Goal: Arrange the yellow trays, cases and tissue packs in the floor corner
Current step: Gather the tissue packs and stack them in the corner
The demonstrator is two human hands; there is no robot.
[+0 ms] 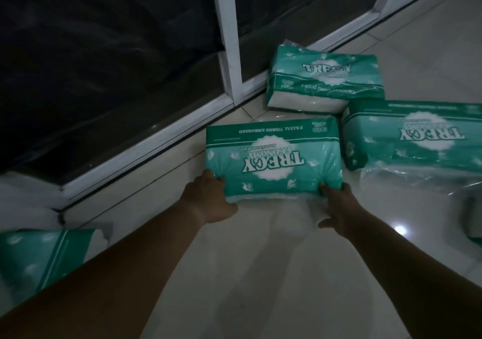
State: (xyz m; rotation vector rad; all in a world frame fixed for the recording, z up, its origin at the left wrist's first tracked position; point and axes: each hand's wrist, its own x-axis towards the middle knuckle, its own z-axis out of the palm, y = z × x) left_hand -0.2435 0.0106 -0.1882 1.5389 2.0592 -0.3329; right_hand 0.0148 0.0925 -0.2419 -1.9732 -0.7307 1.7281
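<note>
Tissue pack [272, 159] in a green wrapper is in front of the white window post [229, 38], low over the floor [260, 260]; I cannot tell if it touches. The left hand [211, 200] and the right hand [336, 208] grip its near corners, thumbs on top and fingers going under.

A second pack [323, 77] lies closest to the post, and a third pack [414, 135] is further right of the post. A fourth pack [44, 255] lies far from the post, at the lower left. I judge the work is partly done, since no yellow trays or cases are in view. The wrappers look closed, and white tissue shows through them.
</note>
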